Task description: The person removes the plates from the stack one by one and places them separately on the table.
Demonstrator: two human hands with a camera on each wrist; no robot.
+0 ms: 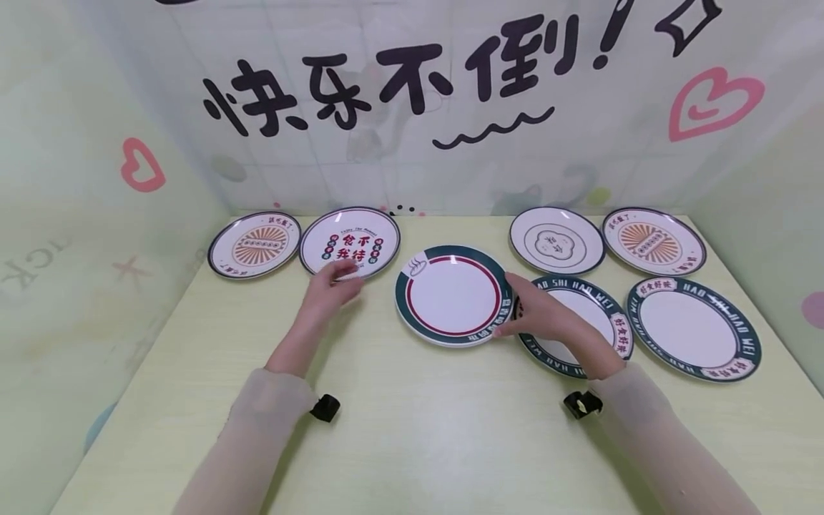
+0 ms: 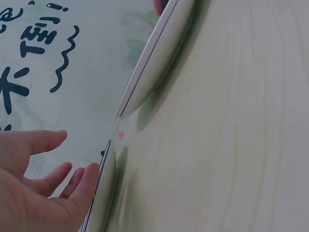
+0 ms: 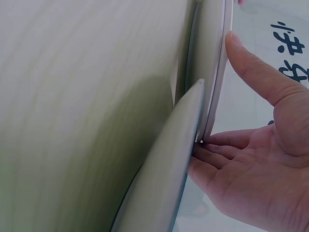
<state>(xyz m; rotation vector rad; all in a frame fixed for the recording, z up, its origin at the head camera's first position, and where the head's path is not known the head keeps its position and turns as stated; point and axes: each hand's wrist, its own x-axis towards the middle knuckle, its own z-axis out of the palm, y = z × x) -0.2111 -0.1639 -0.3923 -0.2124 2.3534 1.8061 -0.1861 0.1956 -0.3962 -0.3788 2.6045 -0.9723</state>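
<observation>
Between the hands, a white plate with a green rim band and a red ring tops a stack; a second rim shows under it in the wrist views. My right hand spans its right edge, thumb tip at the near rim and forefinger farther back. In the right wrist view the fingers reach the stack's edge, fairly straight. My left hand hovers at the near edge of a plate with red and green lettering. Its thumb and fingers are apart, holding nothing.
Beyond the left hand's plate lies a sunburst plate. On the right sit a plate with a flower outline, another sunburst plate and two green-lettered plates. Printed walls enclose the table.
</observation>
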